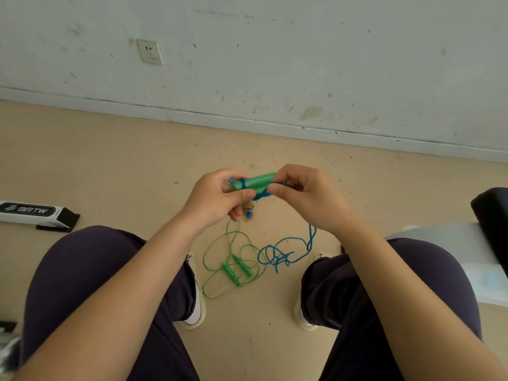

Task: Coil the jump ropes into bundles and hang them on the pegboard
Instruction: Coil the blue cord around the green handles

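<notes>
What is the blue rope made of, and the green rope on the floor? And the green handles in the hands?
The blue rope looks like twisted or braided cord, maybe nylon or cotton: its surface looks ropy and matte. The green rope on the floor looks like thin smooth plastic, since it lies in springy loops. The green handles, held by the left hand and right hand, look like glossy plastic.

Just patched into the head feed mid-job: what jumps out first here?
Both hands, left and right, meet mid-frame gripping green handles wound with blue cord, whose slack trails to the floor between the person's feet. Beside it there lies a loose green rope with its handles in the tangle. A boxed item marked BRTW lies on the floor far left.
</notes>
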Demonstrator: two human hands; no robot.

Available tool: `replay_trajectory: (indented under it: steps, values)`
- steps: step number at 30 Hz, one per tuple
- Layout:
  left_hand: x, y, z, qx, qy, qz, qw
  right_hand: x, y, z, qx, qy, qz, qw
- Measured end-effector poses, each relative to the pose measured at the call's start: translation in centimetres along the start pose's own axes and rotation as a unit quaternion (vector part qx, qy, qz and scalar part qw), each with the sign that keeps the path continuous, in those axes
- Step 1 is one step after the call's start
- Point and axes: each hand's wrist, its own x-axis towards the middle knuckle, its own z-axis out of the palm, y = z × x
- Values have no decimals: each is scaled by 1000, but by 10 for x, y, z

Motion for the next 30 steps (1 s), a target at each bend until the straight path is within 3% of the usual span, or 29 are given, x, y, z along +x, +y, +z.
replay_trajectory:
  steps: [6,11,16,30]
  values:
    - [-5,7,7,-9,-129,0,992,3,4,-3,-18,67,-7,998]
    - [-8,10,10,24,-180,18,983,5,5,7,-92,100,-20,991]
    - [-10,6,8,20,-190,5,982,6,9,8,-89,71,30,993]
    - [-11,5,4,10,-147,28,989,2,9,7,99,-32,75,992]
